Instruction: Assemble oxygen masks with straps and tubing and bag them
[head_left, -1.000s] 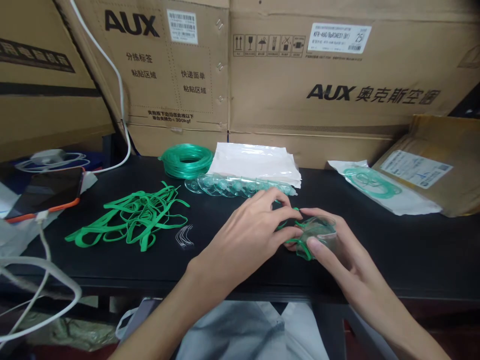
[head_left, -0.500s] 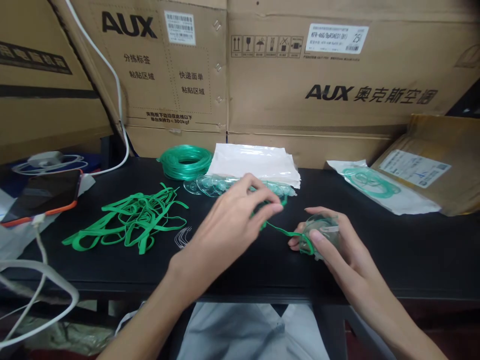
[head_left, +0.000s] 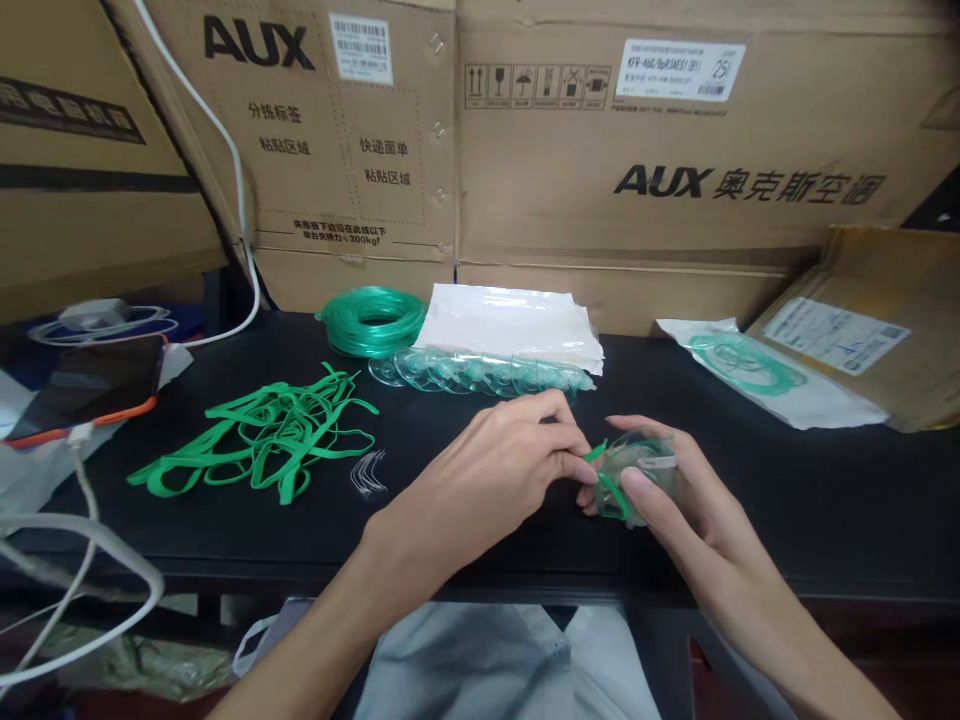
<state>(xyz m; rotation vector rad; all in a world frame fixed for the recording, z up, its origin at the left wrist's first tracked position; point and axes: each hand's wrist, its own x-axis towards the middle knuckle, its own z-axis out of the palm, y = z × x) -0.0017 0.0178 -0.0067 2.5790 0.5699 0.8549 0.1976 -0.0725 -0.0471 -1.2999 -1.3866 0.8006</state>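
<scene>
The right hand (head_left: 679,500) cups a clear oxygen mask (head_left: 637,468) near the black table's (head_left: 787,520) front edge; the left hand (head_left: 495,480) pinches its green elastic strap (head_left: 609,487). Bare tabletop lies right of the hands; loose green straps (head_left: 262,440) lie well left, stacked masks (head_left: 480,372) behind.

The left hand (head_left: 495,465) covers most of the green strap (head_left: 609,487), so its grip there cannot be made out. The right hand (head_left: 679,500) hides the far side of the clear mask (head_left: 637,465). At 9 o'clock the phone (head_left: 90,385) is partly cut off; the white cable (head_left: 75,590) leaves the frame at 8 o'clock.
</scene>
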